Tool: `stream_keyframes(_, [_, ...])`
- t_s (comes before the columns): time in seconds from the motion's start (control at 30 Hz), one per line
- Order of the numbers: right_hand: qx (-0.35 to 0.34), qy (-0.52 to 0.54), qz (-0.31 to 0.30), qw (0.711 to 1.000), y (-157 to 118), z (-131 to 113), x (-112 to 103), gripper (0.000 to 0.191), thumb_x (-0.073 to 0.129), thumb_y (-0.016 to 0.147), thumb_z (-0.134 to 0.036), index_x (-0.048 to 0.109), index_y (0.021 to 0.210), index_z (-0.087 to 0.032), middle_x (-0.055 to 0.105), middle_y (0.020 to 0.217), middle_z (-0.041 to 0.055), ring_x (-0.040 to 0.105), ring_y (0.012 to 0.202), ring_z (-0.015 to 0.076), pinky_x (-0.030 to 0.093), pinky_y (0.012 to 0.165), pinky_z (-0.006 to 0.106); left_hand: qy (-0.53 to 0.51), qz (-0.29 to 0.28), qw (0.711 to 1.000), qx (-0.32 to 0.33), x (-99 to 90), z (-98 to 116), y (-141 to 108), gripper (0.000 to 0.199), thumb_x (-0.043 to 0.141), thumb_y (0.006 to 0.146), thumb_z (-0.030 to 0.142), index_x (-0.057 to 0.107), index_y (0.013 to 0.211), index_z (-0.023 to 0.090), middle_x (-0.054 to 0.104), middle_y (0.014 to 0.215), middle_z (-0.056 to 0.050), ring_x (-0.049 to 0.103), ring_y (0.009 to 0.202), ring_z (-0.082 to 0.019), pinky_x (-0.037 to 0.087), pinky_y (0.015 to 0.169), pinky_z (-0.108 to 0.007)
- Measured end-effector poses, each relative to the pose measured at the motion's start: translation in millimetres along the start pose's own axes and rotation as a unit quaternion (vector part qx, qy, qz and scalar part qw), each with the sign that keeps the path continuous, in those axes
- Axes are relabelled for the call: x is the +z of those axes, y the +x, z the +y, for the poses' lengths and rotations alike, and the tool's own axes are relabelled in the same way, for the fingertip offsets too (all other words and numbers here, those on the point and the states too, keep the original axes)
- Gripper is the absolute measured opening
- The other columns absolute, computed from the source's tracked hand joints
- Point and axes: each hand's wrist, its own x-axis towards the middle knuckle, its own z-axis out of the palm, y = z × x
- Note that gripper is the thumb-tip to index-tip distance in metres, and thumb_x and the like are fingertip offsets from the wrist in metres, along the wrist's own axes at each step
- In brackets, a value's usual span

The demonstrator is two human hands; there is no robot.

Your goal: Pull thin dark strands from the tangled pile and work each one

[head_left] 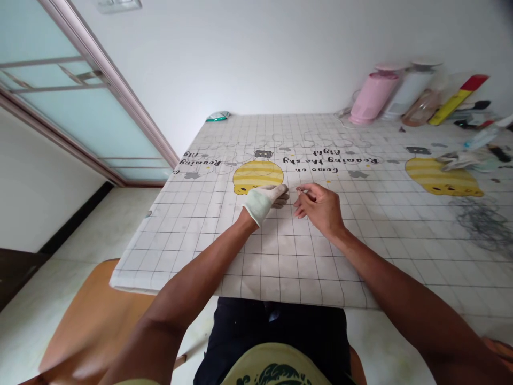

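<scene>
My left hand, in a pale whitish-green work glove, is over the checked tablecloth, with its fingers pressed together. Facing it across a small gap is my bare right hand, thumb and forefinger pinched. Whatever lies in either grip is too thin or too hidden to make out. Beyond the hands, a thin curly grey line runs across the cloth; whether it is wire or print I cannot tell. A loose tangle of thin dark wire lies at the right.
Along the back right stand a pink cylinder, a white cylinder, a brownish bottle and a yellow-and-red box. Another glove lies nearer. A green packet sits at the far left corner. An orange-brown chair is at the left.
</scene>
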Motion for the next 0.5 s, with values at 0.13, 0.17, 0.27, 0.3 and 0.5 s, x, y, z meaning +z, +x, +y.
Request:
stream_keyframes(0.13, [-0.014, -0.025, -0.022, 0.999, -2.9, 3.0, 3.0, 0.042, 0.069, 0.093, -0.064, 0.073, 0.102, -0.023, 0.072, 0.07, 0.0031, 0.069, 0.051, 0.0188, 0.057, 0.046, 0.031, -0.026, -0.059, 0.998, -0.012, -0.1, -0.9, 4.2, 0.037, 0.058, 0.096, 0.016, 0.045, 0.061, 0.02, 0.036, 0.06, 0.005, 0.032, 0.05, -0.006, 0.023, 0.049, -0.023])
stream_keyframes(0.17, [-0.027, -0.043, -0.024, 0.998, -3.3, 4.1, 3.0, 0.042, 0.067, 0.094, -0.065, 0.073, 0.099, -0.024, 0.071, 0.069, 0.0026, 0.068, 0.051, 0.0184, 0.056, 0.047, 0.031, -0.013, -0.048, 0.999, -0.01, 0.4, -1.4, 4.2, 0.039, 0.059, 0.093, 0.014, 0.042, 0.059, 0.02, 0.035, 0.059, 0.005, 0.03, 0.05, -0.006, 0.022, 0.048, -0.024])
stream_keyframes(0.27, [-0.08, -0.121, -0.026, 0.989, -3.7, 6.9, 1.1, 0.043, 0.062, 0.098, -0.067, 0.073, 0.092, -0.026, 0.067, 0.065, 0.0015, 0.065, 0.051, 0.0176, 0.052, 0.052, 0.032, 0.046, 0.021, 0.999, 0.007, 2.3, -3.8, 1.0, 0.033, 0.062, 0.089, 0.015, 0.05, 0.059, 0.019, 0.048, 0.059, 0.001, 0.04, 0.052, -0.008, 0.03, 0.05, -0.024])
stream_keyframes(0.3, [-0.099, -0.147, -0.029, 0.984, -3.6, 7.6, -0.2, 0.043, 0.061, 0.099, -0.067, 0.073, 0.091, -0.026, 0.066, 0.064, 0.0013, 0.064, 0.053, 0.0179, 0.051, 0.054, 0.032, 0.068, 0.042, 0.997, 0.009, 2.9, -4.6, -0.7, 0.028, 0.062, 0.088, 0.017, 0.055, 0.061, 0.018, 0.054, 0.061, -0.001, 0.045, 0.054, -0.009, 0.034, 0.052, -0.024])
stream_keyframes(0.5, [-0.189, -0.24, -0.071, 0.949, 0.8, 4.5, -12.9, 0.045, 0.057, 0.102, -0.064, 0.069, 0.08, -0.027, 0.062, 0.064, 0.0021, 0.057, 0.057, 0.0173, 0.04, 0.056, 0.032, 0.17, 0.065, 0.983, 0.014, 2.5, -5.8, -9.1, 0.024, 0.059, 0.09, 0.022, 0.065, 0.067, 0.017, 0.064, 0.062, -0.003, 0.055, 0.057, -0.012, 0.042, 0.055, -0.024])
